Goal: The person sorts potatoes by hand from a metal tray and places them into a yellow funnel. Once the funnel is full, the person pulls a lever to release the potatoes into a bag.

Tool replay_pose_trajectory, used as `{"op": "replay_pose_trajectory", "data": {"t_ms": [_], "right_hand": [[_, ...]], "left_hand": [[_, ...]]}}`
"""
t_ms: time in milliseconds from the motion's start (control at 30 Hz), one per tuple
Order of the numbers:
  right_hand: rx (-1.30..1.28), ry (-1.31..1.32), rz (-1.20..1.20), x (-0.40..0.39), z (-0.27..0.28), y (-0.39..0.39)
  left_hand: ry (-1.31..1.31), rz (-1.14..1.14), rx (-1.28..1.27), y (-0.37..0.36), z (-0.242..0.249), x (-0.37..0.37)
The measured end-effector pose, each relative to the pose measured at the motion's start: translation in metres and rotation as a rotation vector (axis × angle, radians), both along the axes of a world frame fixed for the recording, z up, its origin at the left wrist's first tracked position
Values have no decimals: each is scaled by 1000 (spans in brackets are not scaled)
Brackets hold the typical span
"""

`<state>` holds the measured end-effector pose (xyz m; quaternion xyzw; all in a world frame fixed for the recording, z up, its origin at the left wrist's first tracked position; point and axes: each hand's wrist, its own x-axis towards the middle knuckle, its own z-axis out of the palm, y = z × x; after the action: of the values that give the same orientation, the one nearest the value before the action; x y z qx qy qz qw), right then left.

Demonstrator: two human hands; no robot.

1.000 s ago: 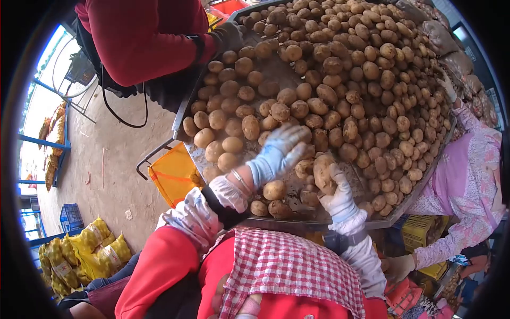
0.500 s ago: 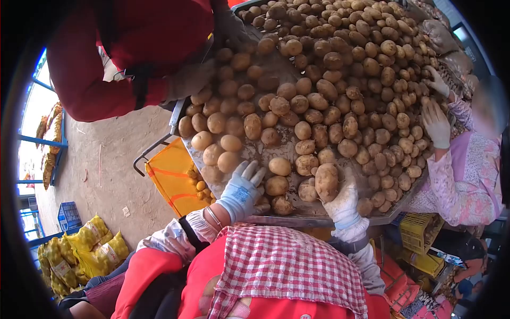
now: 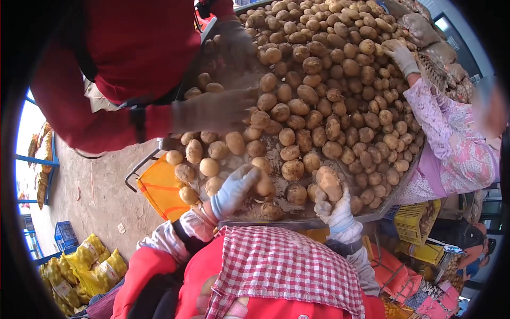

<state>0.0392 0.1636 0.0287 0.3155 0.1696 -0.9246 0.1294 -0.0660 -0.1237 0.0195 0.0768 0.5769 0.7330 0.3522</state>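
Both my hands wear pale gloves and are at the near edge of a metal sorting table [image 3: 311, 217] heaped with soil-marked potatoes. My right hand [image 3: 336, 211] is closed around the lower end of a large oblong potato [image 3: 329, 183], lifted above the others. At the near left, my left hand [image 3: 234, 189] curls its fingers over a potato [image 3: 264, 185], with its thumb side partly hidden. A darker potato [image 3: 272, 211] lies just below that hand, and loose potatoes [image 3: 209, 167] are scattered beyond it.
A co-worker's red sleeve [image 3: 154, 119] and blurred gloved hand [image 3: 218, 109] reach across from the left. Another person's gloved hand [image 3: 401, 56] touches the far right of the heap. Yellow net sacks [image 3: 98, 260] and a yellow crate [image 3: 417, 223] stand below.
My left hand has gone from spread fingers to curling over a potato. My right hand still holds its potato, now tipped differently. The red-sleeved arm has swept right; the other person's hand moved farther up.
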Motion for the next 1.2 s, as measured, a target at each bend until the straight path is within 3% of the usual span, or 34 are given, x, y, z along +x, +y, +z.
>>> {"op": "replay_pose_trajectory", "data": {"t_ms": [33, 67, 133, 167, 200, 233, 267, 300, 333, 400, 433, 467, 533, 567, 667, 700, 733, 767, 800, 833, 867, 933, 1000, 1033, 1067, 1133, 1200], "right_hand": [[159, -75, -9, -4, 7, -6], [153, -69, -5, -7, 8, -9], [757, -86, 255, -6, 10, -5], [939, -16, 294, -3, 9, -3], [940, -18, 289, -3, 10, -5], [1076, -15, 294, -4, 13, -7], [1213, -10, 299, -4, 14, -9], [1537, 84, 272, -6, 2, -9], [1539, 91, 274, -7, -6, -4], [2426, 393, 351, -11, -17, 8], [2257, 400, 378, -21, 13, -7], [2255, 410, 382, -30, 25, -19], [1984, 592, 236, -42, 36, -35], [1844, 517, 165, -43, 27, -37], [1657, 384, 208, -40, 11, -12], [1647, 340, 110, -34, -7, -1], [1836, 305, 53, -27, -22, 11], [1559, 61, 50, -19, -19, 17], [1469, 17, -13, -13, -24, 21], [1524, -89, 96, -5, -33, 28], [1575, -199, 210, 1, -43, 32], [1539, -130, 305, 10, -57, 16], [1489, -108, 376, 15, -61, 13], [1448, -72, 392, 16, -68, 16], [1406, -37, 404, 18, -73, 17], [1489, -7, 409, 19, -76, 17], [1580, 24, 421, 21, -72, 16]], "left_hand": [[-249, -32, 259, 8, 2, -5], [-496, -66, 520, 15, 4, -10], [-537, -31, 377, 23, 11, -20], [-623, -63, 416, 26, 6, -24], [-713, -97, 454, 28, 1, -27], [-731, -201, 634, 26, -4, -31], [-731, -207, 635, 31, -7, -30], [-529, -153, 567, 39, -5, -27], [-327, -94, 497, 42, -1, -27], [-403, -194, 424, 44, 4, -35], [-262, -131, 373, 60, 5, -32], [-122, -68, 321, 77, 5, -28], [128, -167, 307, 117, -29, -13], [689, -347, 404, 125, -59, -9], [459, -473, 283, 115, -60, -16], [462, -468, 277, 103, -42, -29], [862, -305, -142, 78, -8, -43], [1231, -122, -576, 56, 10, -57], [1320, 73, -882, 41, 10, -67], [1332, 102, -1012, 23, -14, -67], [1188, -120, -1025, 7, -14, -59], [1385, -221, -874, -9, -24, -39], [1412, -502, -519, -15, -39, -38], [1027, -656, -598, -6, -7, -46], [1025, -658, -604, -3, -7, -58], [1233, 115, -1077, 0, -9, -78], [1190, 148, -1149, -2, -24, -78]]}}
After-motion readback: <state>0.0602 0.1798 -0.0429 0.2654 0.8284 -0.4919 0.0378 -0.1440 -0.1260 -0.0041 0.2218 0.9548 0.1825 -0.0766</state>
